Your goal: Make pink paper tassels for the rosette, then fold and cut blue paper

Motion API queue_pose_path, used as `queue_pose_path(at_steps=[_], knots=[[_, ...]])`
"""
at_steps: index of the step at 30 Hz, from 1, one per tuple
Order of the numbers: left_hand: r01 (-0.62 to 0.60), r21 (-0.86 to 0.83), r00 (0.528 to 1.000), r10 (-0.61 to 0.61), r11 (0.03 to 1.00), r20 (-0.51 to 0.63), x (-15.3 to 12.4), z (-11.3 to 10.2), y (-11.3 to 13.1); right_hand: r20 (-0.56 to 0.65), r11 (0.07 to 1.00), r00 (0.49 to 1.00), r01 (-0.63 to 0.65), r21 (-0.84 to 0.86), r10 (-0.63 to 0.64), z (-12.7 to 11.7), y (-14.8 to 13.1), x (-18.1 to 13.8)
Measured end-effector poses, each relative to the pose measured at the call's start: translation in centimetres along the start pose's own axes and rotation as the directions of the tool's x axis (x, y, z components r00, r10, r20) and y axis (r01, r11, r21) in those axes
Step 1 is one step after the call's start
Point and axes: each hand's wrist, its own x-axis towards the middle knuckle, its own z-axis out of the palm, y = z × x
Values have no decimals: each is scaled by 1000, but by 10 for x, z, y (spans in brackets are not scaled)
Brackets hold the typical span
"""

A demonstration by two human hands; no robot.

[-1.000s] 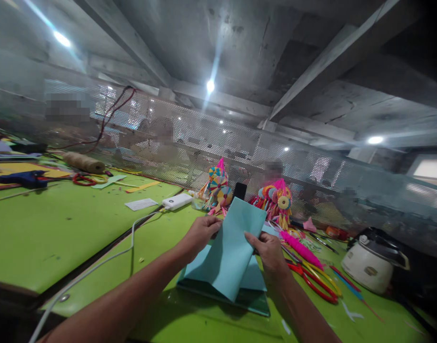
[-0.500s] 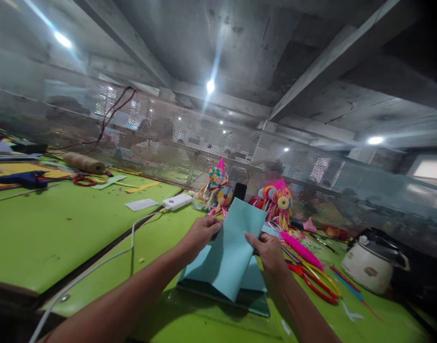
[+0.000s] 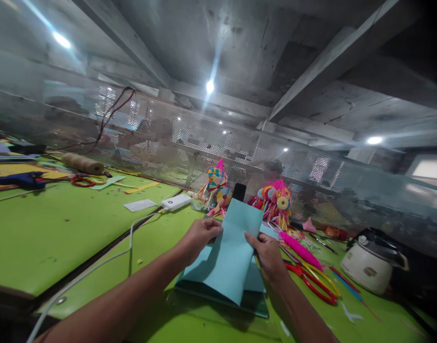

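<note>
A light blue sheet of paper (image 3: pixel 233 257) is held up at a tilt between my two hands. My left hand (image 3: pixel 202 237) pinches its left edge with thumb and fingertips. My right hand (image 3: pixel 268 255) grips the right edge, with the thumb lying on the near face and the fingers hidden behind. Beneath it, more light blue paper (image 3: pixel 199 270) rests on a dark green board (image 3: pixel 256 305) on the table. The lower end of the held sheet hangs over this paper.
Red-handled scissors (image 3: pixel 316 286), a pink thread bundle (image 3: pixel 300 250) and a white pot (image 3: pixel 368 262) lie to the right. Colourful tasselled paper ornaments (image 3: pixel 218 186) stand behind, before a perforated screen (image 3: pixel 190 147). A white power bank (image 3: pixel 176 202) with its cable (image 3: pixel 131 243) sits at left.
The sheet has tipped slightly, its lower corner shifting a little to the right and down. Both hands keep their hold in nearly the same place.
</note>
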Motion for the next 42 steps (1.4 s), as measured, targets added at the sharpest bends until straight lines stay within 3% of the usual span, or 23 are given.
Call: queue_pose_path(at_steps=[10, 23, 29, 33, 36, 42], knots=[[-27, 125, 999, 29, 992, -17, 9, -4, -5, 26, 987, 1000, 17, -157, -13, -1, -2, 0], [44, -113, 993, -31, 993, 117, 1, -5, 1, 31, 986, 999, 27, -164, -22, -5, 5, 4], [68, -94, 991, -57, 993, 119, 2, -9, -1, 3, 981, 1000, 29, -193, -29, -3, 2, 3], [47, -15, 995, -45, 999, 86, 4, -9, -6, 16, 980, 999, 45, -193, -42, -3, 3, 4], [-29, 139, 999, 26, 990, 25, 8, -8, -11, 8, 980, 999, 44, -196, -43, -2, 1, 4], [-150, 433, 987, 163, 889, 7, 16, -9, -15, 19, 984, 999, 40, -174, -37, 1, -2, 2]])
